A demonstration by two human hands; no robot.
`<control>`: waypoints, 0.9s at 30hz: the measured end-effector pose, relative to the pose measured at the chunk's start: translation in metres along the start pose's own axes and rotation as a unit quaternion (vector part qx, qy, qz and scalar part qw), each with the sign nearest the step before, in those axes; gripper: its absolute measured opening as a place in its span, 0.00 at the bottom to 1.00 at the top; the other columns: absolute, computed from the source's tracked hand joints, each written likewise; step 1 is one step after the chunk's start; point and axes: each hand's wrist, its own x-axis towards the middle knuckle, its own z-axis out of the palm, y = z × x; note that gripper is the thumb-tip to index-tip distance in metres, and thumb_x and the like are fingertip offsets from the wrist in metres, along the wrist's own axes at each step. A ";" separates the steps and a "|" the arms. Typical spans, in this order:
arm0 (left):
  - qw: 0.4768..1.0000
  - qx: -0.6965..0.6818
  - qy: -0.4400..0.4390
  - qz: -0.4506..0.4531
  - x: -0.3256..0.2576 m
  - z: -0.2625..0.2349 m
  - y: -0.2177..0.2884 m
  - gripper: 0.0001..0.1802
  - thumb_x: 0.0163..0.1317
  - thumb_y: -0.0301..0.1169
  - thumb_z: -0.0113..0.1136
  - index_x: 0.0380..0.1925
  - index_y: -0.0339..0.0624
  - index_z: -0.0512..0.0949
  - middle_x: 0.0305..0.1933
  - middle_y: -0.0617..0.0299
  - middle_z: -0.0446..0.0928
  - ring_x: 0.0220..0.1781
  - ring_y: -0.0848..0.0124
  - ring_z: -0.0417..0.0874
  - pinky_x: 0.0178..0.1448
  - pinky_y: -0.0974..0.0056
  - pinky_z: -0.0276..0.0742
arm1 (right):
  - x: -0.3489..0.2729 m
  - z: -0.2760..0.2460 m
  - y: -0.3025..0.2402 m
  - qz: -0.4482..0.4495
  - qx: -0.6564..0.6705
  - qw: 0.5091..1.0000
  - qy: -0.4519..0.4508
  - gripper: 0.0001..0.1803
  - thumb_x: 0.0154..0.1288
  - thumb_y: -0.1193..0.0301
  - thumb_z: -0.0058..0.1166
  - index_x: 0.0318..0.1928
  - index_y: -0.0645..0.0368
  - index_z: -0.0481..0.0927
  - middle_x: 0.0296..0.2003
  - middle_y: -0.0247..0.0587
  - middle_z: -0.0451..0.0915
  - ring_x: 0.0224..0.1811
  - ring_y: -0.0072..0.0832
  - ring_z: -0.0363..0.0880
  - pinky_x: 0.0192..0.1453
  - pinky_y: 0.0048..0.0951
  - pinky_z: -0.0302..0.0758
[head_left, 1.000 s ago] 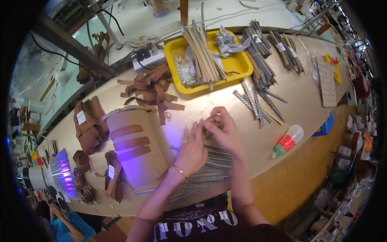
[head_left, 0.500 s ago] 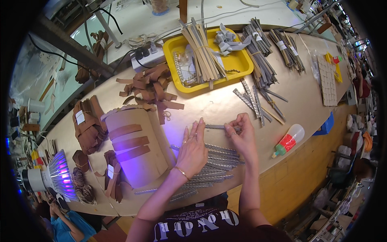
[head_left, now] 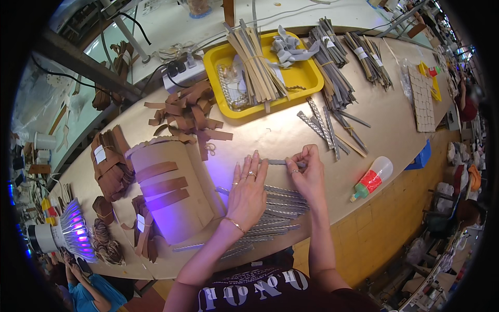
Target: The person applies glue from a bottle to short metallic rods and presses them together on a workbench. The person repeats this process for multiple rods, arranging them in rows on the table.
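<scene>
The left hand point(head_left: 247, 195) lies flat, fingers spread and straight, pressing down on a row of silver braided strips point(head_left: 270, 213) on the table point(head_left: 270, 135); it grips nothing, and seems to be there to keep the row from sliding. The right hand point(head_left: 306, 174) is closed in a pinch on one end of a single strip point(head_left: 276, 163), which runs from its fingertips across to the left hand's fingertips, just beyond the row, so it looks held taut and straight to line up with the others. The laid strips sit side by side under and below both hands, toward the person's body. To the left of the left hand a tan card point(head_left: 171, 192) carries three brown bands point(head_left: 162, 184), lit purple by a lamp point(head_left: 73, 231) farther left. Beyond the left hand is a loose heap of brown pieces point(head_left: 189, 112). Beyond the right hand more silver strips point(head_left: 325, 125) lie fanned, within reach. To the right of the right hand a glue bottle point(head_left: 371, 179) lies on its side. Farther off, past both hands, a yellow tray point(head_left: 218, 60) holds a bundle of tan strips point(head_left: 257, 67), grey ribbon pieces point(head_left: 288, 49), and a clear packet with a chain-like coil; dark strip bundles point(head_left: 338, 62) lie just outside its right wall.
</scene>
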 end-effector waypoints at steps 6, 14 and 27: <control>0.999 0.028 -0.014 0.010 0.002 -0.001 0.001 0.38 0.58 0.24 0.52 0.72 0.47 0.60 0.77 0.38 0.51 0.78 0.44 0.52 0.80 0.45 0.43 | -0.001 0.002 0.000 -0.003 -0.006 1.000 0.001 0.16 0.62 0.81 0.60 0.40 0.59 0.63 0.26 0.40 0.77 0.23 0.20 0.74 0.26 0.24 0.72; 0.997 0.071 -0.012 0.013 0.005 0.002 0.006 0.38 0.59 0.26 0.54 0.73 0.50 0.60 0.76 0.33 0.50 0.77 0.41 0.54 0.80 0.44 0.44 | -0.002 0.002 -0.004 -0.007 -0.026 1.000 -0.006 0.16 0.63 0.81 0.59 0.41 0.60 0.63 0.25 0.41 0.77 0.23 0.24 0.76 0.27 0.26 0.73; 0.981 0.192 -0.015 0.009 0.011 0.010 0.021 0.38 0.61 0.25 0.50 0.74 0.52 0.57 0.73 0.24 0.52 0.75 0.33 0.55 0.80 0.45 0.43 | -0.003 0.005 -0.008 -0.021 -0.056 0.998 0.021 0.18 0.62 0.81 0.61 0.42 0.59 0.64 0.27 0.37 0.77 0.26 0.17 0.74 0.28 0.21 0.72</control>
